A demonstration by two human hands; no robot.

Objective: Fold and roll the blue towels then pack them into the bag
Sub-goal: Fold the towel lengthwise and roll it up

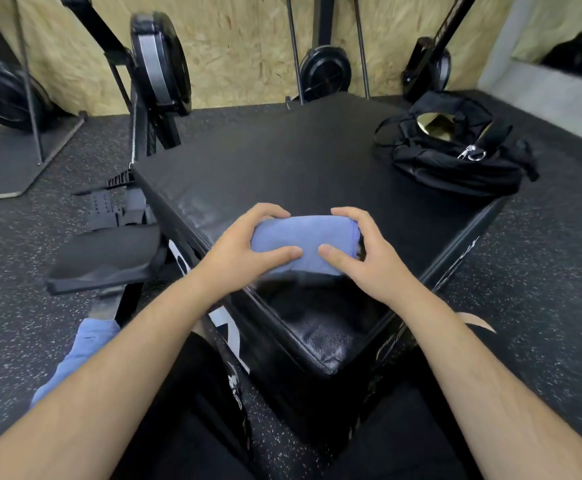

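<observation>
A blue towel (305, 242), rolled into a short thick bundle, lies on the near part of the black padded box (282, 161). My left hand (244, 251) grips its left end, thumb on the near side and fingers over the far side. My right hand (365, 254) holds its right end the same way. A second blue towel (78, 355) lies loose at the lower left, partly hidden behind my left forearm. The black bag (456, 161) sits at the far right corner of the box with its top open.
Rowing machines with black flywheels (159, 60) stand against the plywood wall behind the box. A black seat and foot straps (109, 244) lie close to the box's left side. Speckled rubber floor surrounds the box. My knees are below the box's near corner.
</observation>
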